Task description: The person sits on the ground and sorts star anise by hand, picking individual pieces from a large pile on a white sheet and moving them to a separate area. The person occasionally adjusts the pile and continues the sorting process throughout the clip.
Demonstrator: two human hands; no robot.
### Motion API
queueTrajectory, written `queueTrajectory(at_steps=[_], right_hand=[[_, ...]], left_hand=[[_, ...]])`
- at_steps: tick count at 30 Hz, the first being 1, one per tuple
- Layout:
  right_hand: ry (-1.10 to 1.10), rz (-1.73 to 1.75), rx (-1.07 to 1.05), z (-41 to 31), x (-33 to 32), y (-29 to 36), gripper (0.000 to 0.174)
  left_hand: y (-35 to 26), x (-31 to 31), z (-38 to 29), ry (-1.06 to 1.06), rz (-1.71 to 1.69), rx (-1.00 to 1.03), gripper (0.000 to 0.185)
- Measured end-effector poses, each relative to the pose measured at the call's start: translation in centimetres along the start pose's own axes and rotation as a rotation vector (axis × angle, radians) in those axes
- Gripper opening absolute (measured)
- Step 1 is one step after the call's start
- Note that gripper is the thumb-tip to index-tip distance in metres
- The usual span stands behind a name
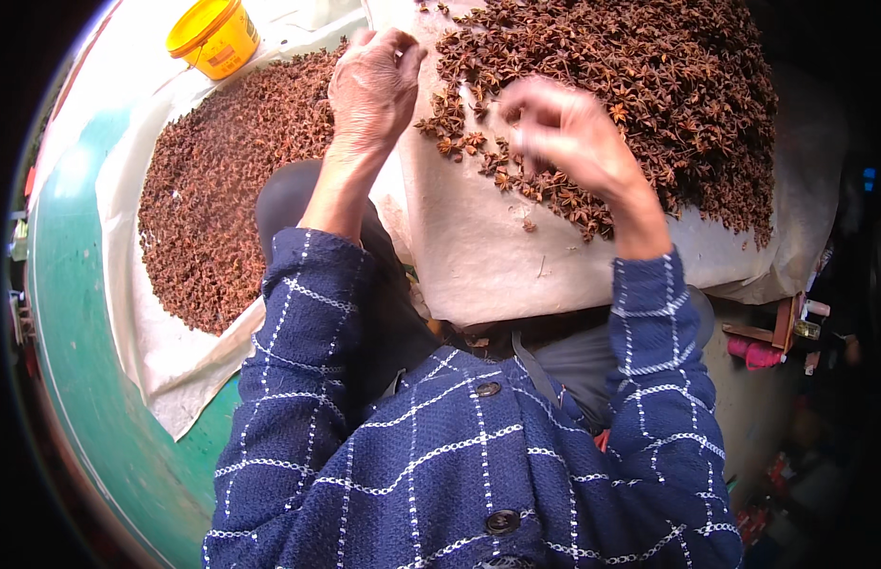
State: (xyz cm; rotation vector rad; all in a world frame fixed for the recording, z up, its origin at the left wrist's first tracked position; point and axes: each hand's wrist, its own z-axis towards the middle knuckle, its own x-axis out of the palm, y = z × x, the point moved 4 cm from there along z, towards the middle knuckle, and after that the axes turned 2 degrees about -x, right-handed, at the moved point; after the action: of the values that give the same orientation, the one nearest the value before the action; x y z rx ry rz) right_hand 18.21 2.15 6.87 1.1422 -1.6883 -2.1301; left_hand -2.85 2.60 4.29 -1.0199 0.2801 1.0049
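Note:
A large heap of dried star anise (668, 107) lies on a pale cloth-like sheet (476, 263), with loose pods scattered at its left edge. My right hand (568, 135), blurred, hovers over that edge with its fingers curved and apart; whether a pod is between them cannot be told. My left hand (376, 78) is raised between the heap and a second pile, its fingers bent and its back to the camera; what its fingertips hold, if anything, is hidden. The second pile, of smaller brown pieces (213, 199), spreads on a white sheet (120, 284) at the left.
A yellow plastic bucket (216, 43) stands at the far edge of the left pile. Green floor (71, 235) shows around the left sheet. At the right are a small wooden frame (782, 323) and a pink object (755, 353). My knees are beside the sheets.

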Motion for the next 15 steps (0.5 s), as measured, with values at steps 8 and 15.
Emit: queueTrajectory(at_steps=[8,15], right_hand=[[-0.101,-1.099,0.247,-2.1,0.6,-5.4,0.023],[-0.342,-0.651,-0.021,-2.7,3.1,-3.1,0.02]], left_hand=[[-3.5,4.2,-5.6,0.568,0.155,0.222,0.034],[-0.2,2.6,-3.8,0.49,-0.156,-0.083,0.033]])
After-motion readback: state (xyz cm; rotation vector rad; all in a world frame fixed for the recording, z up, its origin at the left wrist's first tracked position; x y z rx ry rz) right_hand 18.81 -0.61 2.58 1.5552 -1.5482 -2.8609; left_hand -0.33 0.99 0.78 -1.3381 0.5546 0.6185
